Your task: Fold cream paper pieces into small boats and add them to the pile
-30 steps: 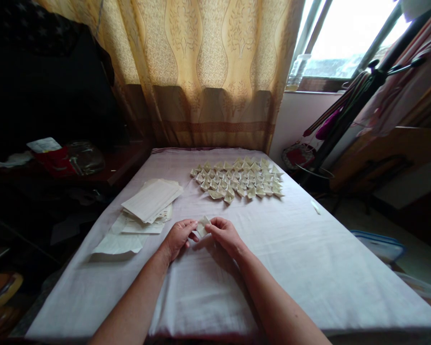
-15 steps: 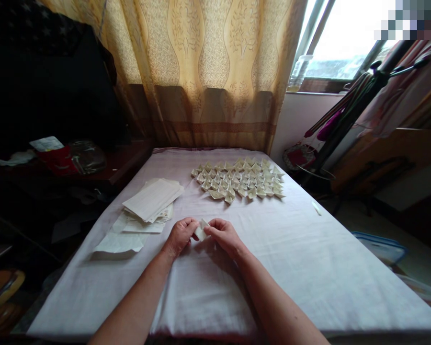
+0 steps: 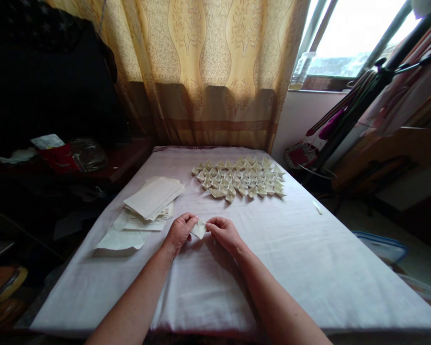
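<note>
A small folded piece of paper (image 3: 199,229), pale and roughly diamond-shaped, is held between my two hands above the table. My left hand (image 3: 181,232) pinches its left side between thumb and fingers. At its right corner, the thumb and forefinger of my right hand (image 3: 224,233) are closed on the paper. Several folded paper boats (image 3: 237,179) stand in close rows beyond my hands, toward the right. To the left lies a stack of paper sheets (image 3: 154,197), with a loose creased sheet (image 3: 120,241) at its near side.
A white cloth covers the table (image 3: 309,278). One small white scrap (image 3: 317,207) lies near its right edge. Behind the table hangs a patterned curtain (image 3: 215,57). A dark coat stand (image 3: 355,110) leans in view at right; a clear jar (image 3: 89,154) sits on the left cabinet.
The folded paper has turned in my fingers and shows a flatter, broader face. My right hand's pinch has shifted to its right corner. The view has moved slightly.
</note>
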